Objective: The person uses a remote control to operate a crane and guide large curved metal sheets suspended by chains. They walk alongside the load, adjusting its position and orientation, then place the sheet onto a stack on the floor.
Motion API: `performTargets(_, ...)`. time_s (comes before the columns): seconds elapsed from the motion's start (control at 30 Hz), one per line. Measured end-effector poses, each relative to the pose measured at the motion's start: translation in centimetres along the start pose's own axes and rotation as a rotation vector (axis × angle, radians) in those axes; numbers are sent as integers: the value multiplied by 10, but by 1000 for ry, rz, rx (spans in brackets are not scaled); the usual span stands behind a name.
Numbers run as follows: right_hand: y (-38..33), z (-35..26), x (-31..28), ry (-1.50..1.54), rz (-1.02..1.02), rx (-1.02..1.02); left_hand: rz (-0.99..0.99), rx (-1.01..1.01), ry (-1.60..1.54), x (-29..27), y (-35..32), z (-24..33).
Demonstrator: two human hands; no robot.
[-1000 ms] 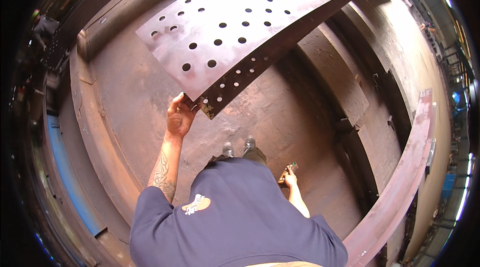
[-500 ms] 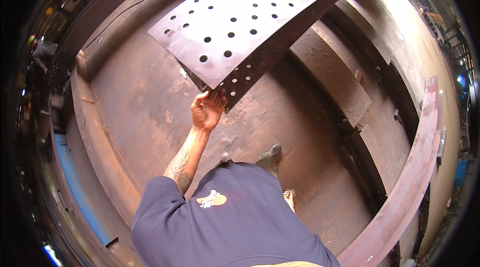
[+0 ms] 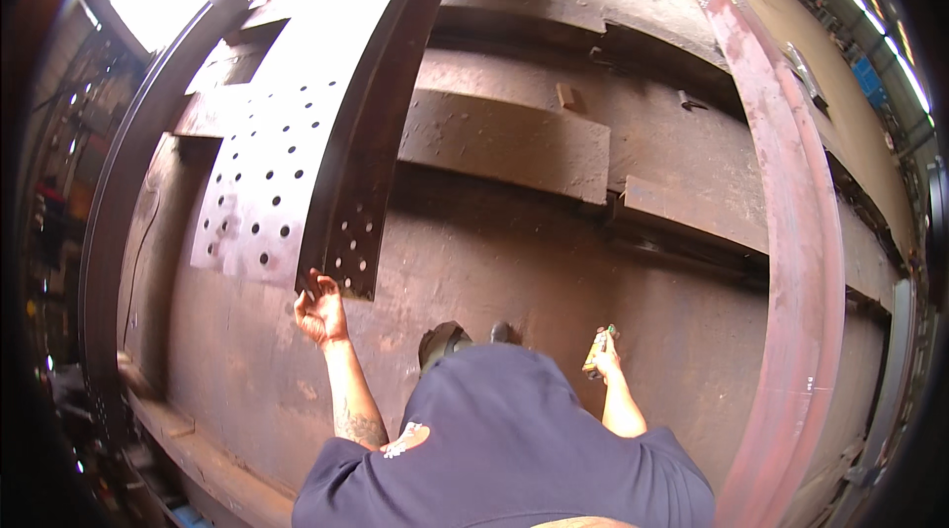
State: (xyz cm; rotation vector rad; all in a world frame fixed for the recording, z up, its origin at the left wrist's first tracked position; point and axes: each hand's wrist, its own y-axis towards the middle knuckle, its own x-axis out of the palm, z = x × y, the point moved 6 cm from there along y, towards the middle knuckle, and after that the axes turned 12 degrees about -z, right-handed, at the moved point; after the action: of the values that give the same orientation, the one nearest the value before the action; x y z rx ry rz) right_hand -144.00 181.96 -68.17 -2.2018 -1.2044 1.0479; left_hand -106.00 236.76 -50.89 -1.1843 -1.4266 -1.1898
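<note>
A long steel beam (image 3: 341,197) with rows of bolt holes in its flange and web reaches from the upper middle down to my left hand (image 3: 321,310). That hand has its fingers curled at the beam's near end, by the corner between flange and web; the exact contact is partly hidden. My right hand (image 3: 610,362), held low on the other side of my body, grips a small yellow handheld remote control (image 3: 596,350) with dark buttons and a spot of green. The beam's far end runs into glare.
Brown steel plates (image 3: 524,261) lie underfoot, with stepped edges and dark gaps beyond. Another reddish beam (image 3: 786,231) stretches along the right. A dark beam (image 3: 109,202) borders the left. Small metal pieces (image 3: 566,97) lie on the far plates.
My view has turned right, and the beam now points more nearly straight away from me on the left. My left hand stays at its end. The right hand with the remote has come into fuller view.
</note>
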Motion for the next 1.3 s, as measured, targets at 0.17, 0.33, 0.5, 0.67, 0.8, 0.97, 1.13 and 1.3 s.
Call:
performTargets(0.17,-27,-10,-28,-1,87,-99,-11,15,-13,17,-1,-7)
performTargets(0.33,-39,2,-23,-19,89,-47,-1,-16,39,31,1,-9)
performTargets(0.5,-56,2,-19,46,44,112,24,6,7,39,12,-20)
performTargets(0.67,-121,-57,-30,36,68,153,120,21,10,58,18,-9)
performTargets(0.8,-175,-90,-47,-104,89,241,139,-26,86,79,14,-15)
performTargets(0.97,-195,-123,-86,-276,152,251,167,-9,-12,87,26,-20)
performTargets(1.13,-182,-131,-121,-404,107,212,151,-270,5,204,8,-84)
performTargets(1.3,-110,-195,-156,-589,51,126,-572,-21,2154,288,77,-134)
